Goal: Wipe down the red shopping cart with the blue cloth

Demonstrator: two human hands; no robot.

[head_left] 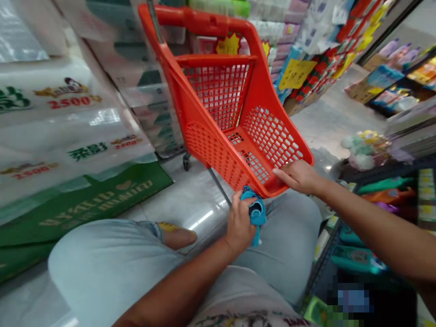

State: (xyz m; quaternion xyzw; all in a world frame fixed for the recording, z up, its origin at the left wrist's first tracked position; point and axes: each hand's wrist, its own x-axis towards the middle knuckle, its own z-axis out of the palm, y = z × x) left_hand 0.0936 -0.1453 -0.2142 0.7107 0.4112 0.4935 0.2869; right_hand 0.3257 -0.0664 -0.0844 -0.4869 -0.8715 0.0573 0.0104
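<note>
A red plastic shopping cart (218,156) stands tilted in view in front of my knees, its basket showing a bare floor and lattice walls. My right hand (299,177) grips the basket's near right rim, thumb on the inner side and the other fingers mostly hidden. Closed around a small bright-blue item with a dark round patch (258,212) is my left hand (239,221), just below the near corner of the basket. That item looks soft and crumpled; its exact kind is unclear.
White tissue packs (68,113) on a green base (102,200) are stacked at the left. More packs with a yellow price sign (297,73) stand behind the cart. Right of my leg, a low shelf holds teal packages (356,259). Glossy floor tiles (200,213) show between my legs.
</note>
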